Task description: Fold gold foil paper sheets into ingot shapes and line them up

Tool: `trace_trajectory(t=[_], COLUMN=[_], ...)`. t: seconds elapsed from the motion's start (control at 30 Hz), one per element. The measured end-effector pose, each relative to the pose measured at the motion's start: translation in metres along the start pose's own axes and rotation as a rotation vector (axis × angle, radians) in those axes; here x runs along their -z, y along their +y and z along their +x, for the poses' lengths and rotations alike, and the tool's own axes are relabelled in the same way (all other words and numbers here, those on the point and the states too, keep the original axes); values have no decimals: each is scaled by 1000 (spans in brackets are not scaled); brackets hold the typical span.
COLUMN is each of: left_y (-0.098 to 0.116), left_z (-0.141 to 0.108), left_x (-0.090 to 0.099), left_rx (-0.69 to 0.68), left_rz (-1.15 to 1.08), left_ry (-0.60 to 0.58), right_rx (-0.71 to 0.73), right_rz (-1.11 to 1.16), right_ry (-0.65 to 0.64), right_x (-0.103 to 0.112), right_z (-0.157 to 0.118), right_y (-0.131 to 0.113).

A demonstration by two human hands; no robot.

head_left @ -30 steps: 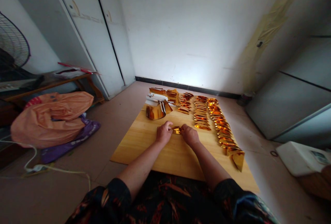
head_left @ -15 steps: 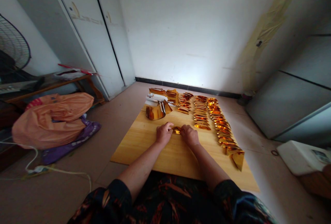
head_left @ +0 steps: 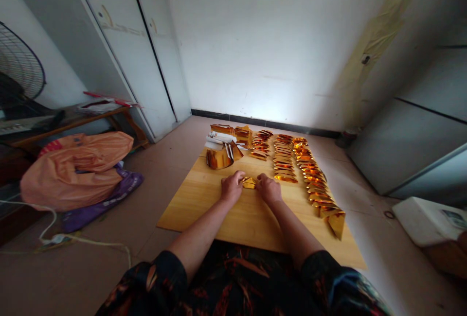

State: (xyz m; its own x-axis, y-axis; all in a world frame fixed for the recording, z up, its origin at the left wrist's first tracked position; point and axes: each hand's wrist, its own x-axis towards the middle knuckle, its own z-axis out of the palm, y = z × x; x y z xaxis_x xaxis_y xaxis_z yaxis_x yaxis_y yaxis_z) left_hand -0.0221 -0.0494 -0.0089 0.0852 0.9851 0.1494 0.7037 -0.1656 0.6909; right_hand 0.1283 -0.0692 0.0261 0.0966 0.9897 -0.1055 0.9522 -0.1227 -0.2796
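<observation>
Between my two hands, over the middle of the wooden board [head_left: 204, 209], is a small folded piece of gold foil paper [head_left: 249, 183]. My left hand [head_left: 231, 187] has its fingers closed on the piece's left end. My right hand [head_left: 269, 189] is closed at its right end. Beyond my hands lie loose gold sheets [head_left: 219, 158] and a white stack [head_left: 220, 138]. Folded gold pieces stand in rows to the right: a short row [head_left: 260, 153], a middle row [head_left: 284, 160] and a long row [head_left: 314, 180] that curves towards the board's right edge.
On the floor to the left lie an orange bag [head_left: 73, 175] and a purple bag [head_left: 102, 204], with a white cable [head_left: 98, 243] near them. A fan [head_left: 20, 63] stands at the far left. A white box [head_left: 430, 221] is at the right.
My hands have moved slightly apart around the gold piece, and more of it shows between them. The view has shifted a little.
</observation>
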Motion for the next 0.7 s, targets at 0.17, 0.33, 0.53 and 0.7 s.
trace_trajectory(t=[0.17, 0.33, 0.53, 0.7], left_y=[4, 5, 0, -5], left_z=[5, 11, 15, 11], left_x=[3, 8, 10, 12], left_rx=[14, -8, -127, -251], left_rz=[74, 178, 212, 272], left_ry=[-24, -54, -147, -121], right_rx=[-42, -45, 47, 124], right_rz=[-23, -15, -51, -67], right_ry=[-16, -12, 34, 36], right_x=[4, 2, -3, -4], right_z=[3, 6, 5, 4], right_y=[-4, 0, 10, 11])
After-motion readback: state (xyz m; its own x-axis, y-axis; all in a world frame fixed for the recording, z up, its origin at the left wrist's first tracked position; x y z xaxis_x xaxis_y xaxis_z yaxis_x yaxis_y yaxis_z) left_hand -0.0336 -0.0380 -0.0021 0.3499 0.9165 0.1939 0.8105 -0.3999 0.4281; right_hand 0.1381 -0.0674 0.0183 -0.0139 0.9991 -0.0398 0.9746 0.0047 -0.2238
